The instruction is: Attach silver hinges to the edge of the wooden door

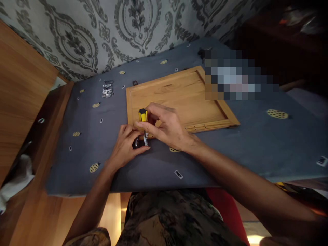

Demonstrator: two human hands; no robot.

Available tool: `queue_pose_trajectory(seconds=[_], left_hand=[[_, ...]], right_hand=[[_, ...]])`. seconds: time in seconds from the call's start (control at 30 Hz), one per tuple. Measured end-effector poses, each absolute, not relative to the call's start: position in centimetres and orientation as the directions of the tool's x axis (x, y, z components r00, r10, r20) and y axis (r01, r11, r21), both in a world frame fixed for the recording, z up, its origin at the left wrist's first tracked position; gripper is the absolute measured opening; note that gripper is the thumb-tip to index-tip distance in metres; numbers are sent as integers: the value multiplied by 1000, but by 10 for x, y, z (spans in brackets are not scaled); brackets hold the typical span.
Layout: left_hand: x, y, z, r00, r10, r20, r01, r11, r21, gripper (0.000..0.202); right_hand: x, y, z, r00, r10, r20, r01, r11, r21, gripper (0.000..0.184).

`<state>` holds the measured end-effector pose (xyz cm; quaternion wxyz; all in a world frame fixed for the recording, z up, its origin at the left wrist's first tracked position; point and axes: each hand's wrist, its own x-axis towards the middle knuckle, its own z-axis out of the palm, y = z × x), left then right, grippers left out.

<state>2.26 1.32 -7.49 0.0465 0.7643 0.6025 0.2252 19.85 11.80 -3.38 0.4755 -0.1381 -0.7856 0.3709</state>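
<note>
A framed wooden panel [169,92] lies flat on the cloth-covered table. My right hand [166,128] is closed on a screwdriver [142,115] with a yellow and black handle, held upright with its shaft pointing down. Under the shaft is a metal hinge [145,139] at the panel's near left corner. My left hand [125,145] curves around that corner, its thumb and fingers at the hinge's sides. Whether the screwdriver tip sits in a screw is too small to tell. Several small dark holes mark the panel's near edge.
Several more metal hinges [107,89] lie grouped at the left on the blue tablecloth [153,171]. A small dark piece [135,83] sits by the panel's far left corner. Wooden furniture [25,85] borders the left, and patterned wallpaper [138,24] rises behind. A blurred patch covers the right.
</note>
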Motion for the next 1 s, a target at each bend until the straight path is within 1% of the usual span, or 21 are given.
queue_pose_trajectory(seconds=[0.07, 0.2, 0.33, 0.43, 0.53, 0.63, 0.73, 0.87, 0.93, 1.0], left_hand=[[22, 13, -76, 178, 938, 297, 899, -278, 339, 40], [22, 14, -76, 181, 933, 310, 896, -286, 338, 38], [22, 15, -76, 186, 932, 312, 894, -292, 340, 37], [22, 15, -76, 190, 926, 327, 891, -302, 339, 36], [22, 14, -78, 186, 921, 341, 895, -302, 327, 36], [21, 13, -81, 179, 925, 334, 910, -285, 301, 43], [19, 14, -83, 182, 929, 324, 914, -281, 292, 48], [19, 14, -81, 185, 931, 315, 911, -283, 301, 50], [20, 14, -79, 189, 931, 312, 908, -286, 305, 48], [21, 14, -77, 189, 931, 314, 905, -289, 313, 43]], right_hand=[[199, 118, -34, -551, 574, 606, -156, 642, -751, 38], [202, 120, -34, -652, 569, 501, -230, 482, -846, 32], [205, 123, -33, -720, 509, 472, -283, 405, -869, 25], [205, 124, -32, -739, 486, 467, -306, 375, -875, 28], [203, 122, -32, -712, 497, 496, -303, 420, -855, 34], [200, 119, -34, -640, 527, 559, -246, 549, -799, 38], [198, 116, -36, -581, 518, 627, -213, 647, -732, 37], [198, 113, -36, -535, 509, 674, -210, 693, -690, 35], [199, 112, -34, -479, 532, 698, -211, 702, -680, 35], [200, 111, -32, -411, 583, 701, -205, 690, -694, 34]])
